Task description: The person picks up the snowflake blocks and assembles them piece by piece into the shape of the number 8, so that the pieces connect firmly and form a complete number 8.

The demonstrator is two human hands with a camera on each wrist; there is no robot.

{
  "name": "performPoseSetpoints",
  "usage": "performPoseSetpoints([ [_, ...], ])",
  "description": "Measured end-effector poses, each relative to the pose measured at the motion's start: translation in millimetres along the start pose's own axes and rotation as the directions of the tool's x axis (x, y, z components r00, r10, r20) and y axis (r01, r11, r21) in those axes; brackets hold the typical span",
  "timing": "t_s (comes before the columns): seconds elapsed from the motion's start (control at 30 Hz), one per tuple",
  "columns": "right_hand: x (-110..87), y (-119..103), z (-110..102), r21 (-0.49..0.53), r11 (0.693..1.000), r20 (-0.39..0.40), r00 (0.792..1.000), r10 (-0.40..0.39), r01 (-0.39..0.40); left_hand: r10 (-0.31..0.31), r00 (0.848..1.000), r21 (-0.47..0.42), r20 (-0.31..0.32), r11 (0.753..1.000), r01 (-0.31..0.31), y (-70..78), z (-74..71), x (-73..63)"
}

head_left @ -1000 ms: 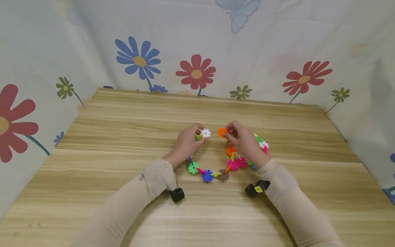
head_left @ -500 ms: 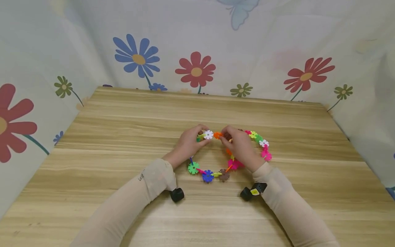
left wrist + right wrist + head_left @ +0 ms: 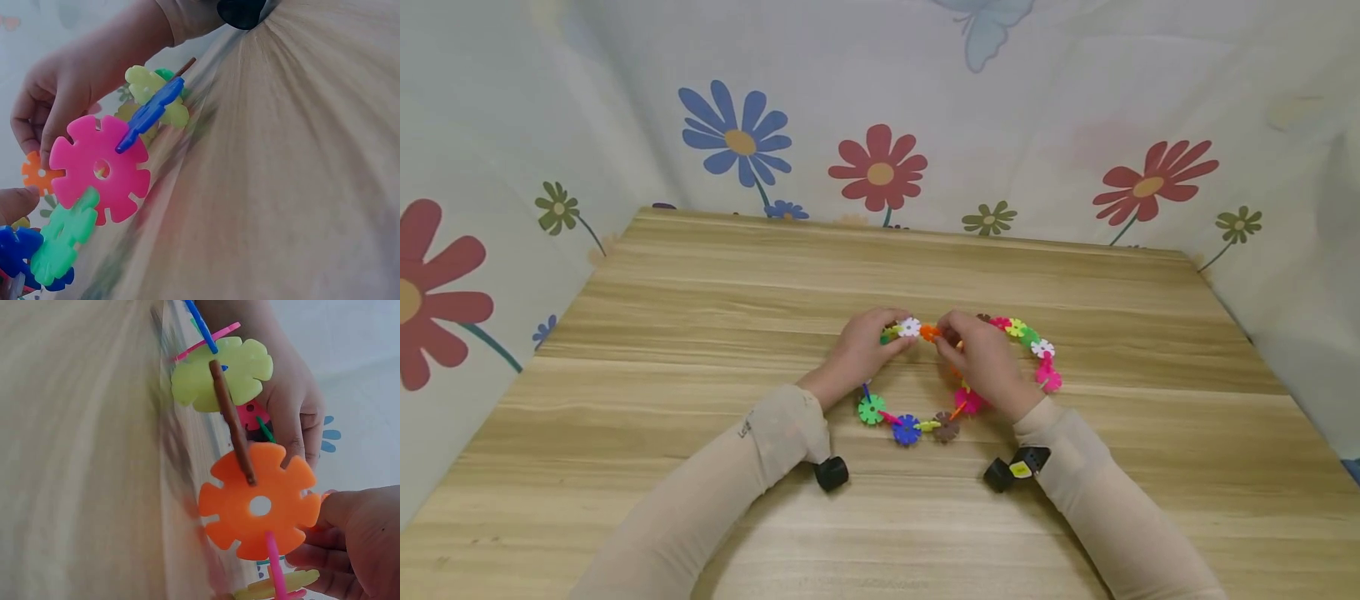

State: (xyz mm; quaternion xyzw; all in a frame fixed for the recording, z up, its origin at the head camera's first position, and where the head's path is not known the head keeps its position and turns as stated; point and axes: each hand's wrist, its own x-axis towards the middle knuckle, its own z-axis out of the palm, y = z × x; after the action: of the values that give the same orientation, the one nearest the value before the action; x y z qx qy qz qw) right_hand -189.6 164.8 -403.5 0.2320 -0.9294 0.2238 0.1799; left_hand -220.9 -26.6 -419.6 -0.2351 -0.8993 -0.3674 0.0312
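A chain of interlocking plastic snowflake discs in several colours is looped over the wooden table. In the head view my left hand (image 3: 861,346) pinches the white disc (image 3: 910,327) at one end. The right hand (image 3: 988,358) pinches a small-looking orange disc (image 3: 928,332) between thumb and fingers. Those two discs meet edge to edge; whether their slots interlock I cannot tell. Below hang a green disc (image 3: 872,409), a blue disc (image 3: 907,430) and a brown disc (image 3: 946,427). A pink disc (image 3: 122,184) looms close in the left wrist view, another orange disc (image 3: 234,512) in the right wrist view.
Beyond my right hand the chain curves round, with a white disc (image 3: 1042,348) and a pink disc (image 3: 1049,380) on the tabletop. Flower-printed cloth (image 3: 1037,125) rises behind and beside the wooden table (image 3: 737,275).
My right hand has moved left with the orange disc, closing the gap to the white disc. The left hand has shifted slightly right. Over the last half second both have barely moved.
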Motion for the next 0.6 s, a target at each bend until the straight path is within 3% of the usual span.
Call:
performPoseSetpoints([
  [0.3,-4.9,-3.9,5.4,-0.001,1.0,-0.036,0.999,-0.02,0.02,0.005,1.0,0.033,0.007,0.999,-0.006,5.8,1.9,-0.6],
  [0.6,-3.7,-1.4,8.9,0.007,0.999,-0.057,0.997,-0.043,0.043,-0.044,0.999,0.048,0.02,0.998,0.043,5.4,2.5,-1.3],
])
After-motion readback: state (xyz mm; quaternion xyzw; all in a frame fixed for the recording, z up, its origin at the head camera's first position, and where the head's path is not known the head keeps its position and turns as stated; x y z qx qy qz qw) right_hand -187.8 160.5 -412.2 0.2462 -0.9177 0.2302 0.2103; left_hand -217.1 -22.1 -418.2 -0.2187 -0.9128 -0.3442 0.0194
